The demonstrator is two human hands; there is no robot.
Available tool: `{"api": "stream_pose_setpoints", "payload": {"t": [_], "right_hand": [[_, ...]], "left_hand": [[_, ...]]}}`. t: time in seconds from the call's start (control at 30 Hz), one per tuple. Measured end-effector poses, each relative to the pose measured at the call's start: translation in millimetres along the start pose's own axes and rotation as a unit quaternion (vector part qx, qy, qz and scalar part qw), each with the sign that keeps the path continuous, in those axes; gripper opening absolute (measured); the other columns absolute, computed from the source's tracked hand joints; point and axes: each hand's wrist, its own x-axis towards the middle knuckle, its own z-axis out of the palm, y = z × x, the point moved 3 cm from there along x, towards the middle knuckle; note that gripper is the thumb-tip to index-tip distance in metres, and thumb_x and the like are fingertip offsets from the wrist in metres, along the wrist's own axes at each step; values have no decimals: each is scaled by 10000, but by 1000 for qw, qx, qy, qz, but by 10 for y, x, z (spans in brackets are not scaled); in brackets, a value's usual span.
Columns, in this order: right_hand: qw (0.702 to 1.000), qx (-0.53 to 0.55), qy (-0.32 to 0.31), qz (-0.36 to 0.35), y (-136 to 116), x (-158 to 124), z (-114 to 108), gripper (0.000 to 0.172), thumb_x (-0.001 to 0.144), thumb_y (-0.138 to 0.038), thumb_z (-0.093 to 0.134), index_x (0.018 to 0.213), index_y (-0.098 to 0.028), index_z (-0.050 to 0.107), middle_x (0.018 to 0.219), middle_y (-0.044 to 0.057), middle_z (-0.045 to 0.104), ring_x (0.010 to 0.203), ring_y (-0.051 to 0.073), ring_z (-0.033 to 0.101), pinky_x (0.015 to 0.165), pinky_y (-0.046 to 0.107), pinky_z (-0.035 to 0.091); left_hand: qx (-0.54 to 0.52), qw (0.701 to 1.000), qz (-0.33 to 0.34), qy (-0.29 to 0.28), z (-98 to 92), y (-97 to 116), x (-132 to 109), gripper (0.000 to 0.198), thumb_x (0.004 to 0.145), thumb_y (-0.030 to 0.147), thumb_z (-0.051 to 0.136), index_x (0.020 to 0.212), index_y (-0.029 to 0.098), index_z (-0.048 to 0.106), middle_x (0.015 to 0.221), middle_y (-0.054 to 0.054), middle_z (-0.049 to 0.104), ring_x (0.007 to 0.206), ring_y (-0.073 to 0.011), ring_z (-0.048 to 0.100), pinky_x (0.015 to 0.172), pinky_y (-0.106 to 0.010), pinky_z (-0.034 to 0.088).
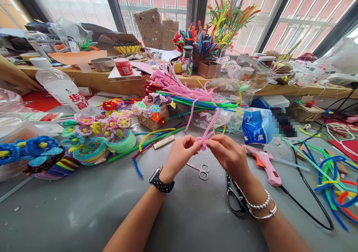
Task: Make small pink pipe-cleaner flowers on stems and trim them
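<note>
Above the grey table (89,207), my left hand (181,154) and my right hand (227,155) meet fingertip to fingertip. Both pinch a pink pipe cleaner (208,129), bent into a small coil between my fingers, its free ends sticking up and away from me. A black watch sits on my left wrist, pearl and silver bracelets on my right. Small silver scissors (201,170) lie on the table just below my hands.
A pink glue gun (265,163) with a black cord lies right of my hands, black scissors (236,199) under my right forearm. Pipe-cleaner flowers (112,127) stand left, loose pipe cleaners (332,181) right, a blue tissue pack (257,126) and a clear bottle (63,89) behind.
</note>
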Motion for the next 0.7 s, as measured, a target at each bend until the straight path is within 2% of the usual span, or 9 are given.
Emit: {"api": "stream_pose_setpoints", "payload": {"t": [0.13,0.23,0.33,0.43,0.5,0.53,0.6,0.67,0.7], "right_hand": [[1000,12,-9,2,7,6,21,151,817,-121,453,896,-180,568,819,55,593,754,145,541,658,242,442],[998,44,-12,40,6,17,36,123,818,-146,451,859,-171,565,804,59,563,768,152,529,671,252,432],[986,106,-22,123,5,28,52,91,802,-176,464,798,-167,554,757,44,520,709,145,509,621,252,412],[951,202,-43,232,21,35,77,99,773,-221,489,704,-165,534,680,15,475,600,123,454,545,244,367],[901,294,-58,314,51,27,109,131,745,-260,514,656,-163,515,635,-3,455,555,106,413,511,234,333],[863,347,-68,361,70,16,132,147,729,-275,521,635,-163,505,596,-16,435,523,96,384,484,227,308],[766,458,-92,442,94,-15,187,154,694,-279,521,597,-165,484,508,-52,359,451,73,297,429,216,233],[673,548,-110,484,93,-36,228,148,667,-265,513,565,-167,469,466,-78,276,415,57,202,409,215,161],[644,576,-113,490,91,-39,236,148,661,-259,513,556,-167,465,463,-83,258,412,53,178,409,216,144]], "left_hand": [[12,1000,4,6,-4,-15,-3,270,718,372,530,581,148,468,533,25,495,504,-84,453,501,-199,353],[56,998,35,20,-2,1,-13,266,743,372,502,598,150,483,543,22,499,506,-85,443,492,-199,349],[131,985,96,56,-2,44,-31,240,768,340,481,619,152,506,569,18,507,516,-84,445,509,-201,361],[225,950,191,97,8,85,-60,186,778,268,479,637,155,526,611,6,523,572,-95,474,564,-212,381],[283,916,262,112,30,97,-87,160,781,234,477,653,157,537,631,-3,526,601,-105,479,580,-220,382],[307,897,295,117,45,99,-102,148,783,221,474,667,158,542,643,-8,530,611,-109,478,584,-222,383],[344,862,353,123,76,104,-133,124,786,196,467,706,161,555,676,-18,544,634,-115,478,601,-228,388],[350,849,377,123,95,115,-149,112,784,177,465,730,162,562,695,-24,552,653,-118,483,616,-230,393],[336,858,369,123,94,121,-146,111,783,175,467,725,161,561,688,-23,549,653,-117,485,616,-229,395]]}}
